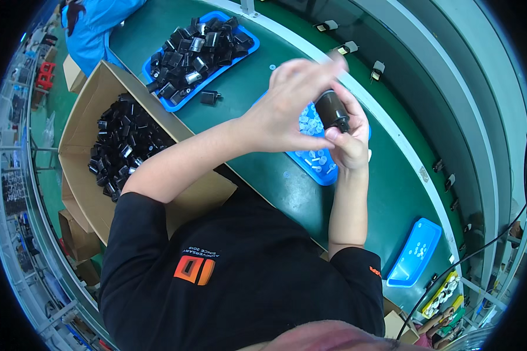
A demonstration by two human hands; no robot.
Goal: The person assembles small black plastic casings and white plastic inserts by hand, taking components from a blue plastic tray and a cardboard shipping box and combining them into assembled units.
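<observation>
In my right hand (356, 131) is a black cylindrical part (331, 110) with a narrow stub at its lower end, gripped between thumb and fingers. My left hand (287, 102) is at the part's upper end, its thumb stretched toward the right thumb. Motion smears its fingers, so whether they pinch anything cannot be made out. Beneath both hands lies a blue tray (328, 178), partly covered by them, with small translucent plastic pieces (311, 124) in it. One loose black part (209, 97) of a similar shape rests on the green table (263, 169).
Farther left, a blue tray (171, 107) is heaped with black cylindrical parts. A cardboard box (76, 137) of black parts stands by my left arm. To the right is another blue tray (404, 275) with some small pieces. Beyond the pale rim, black-and-white parts (377, 70) sit spaced along a green track.
</observation>
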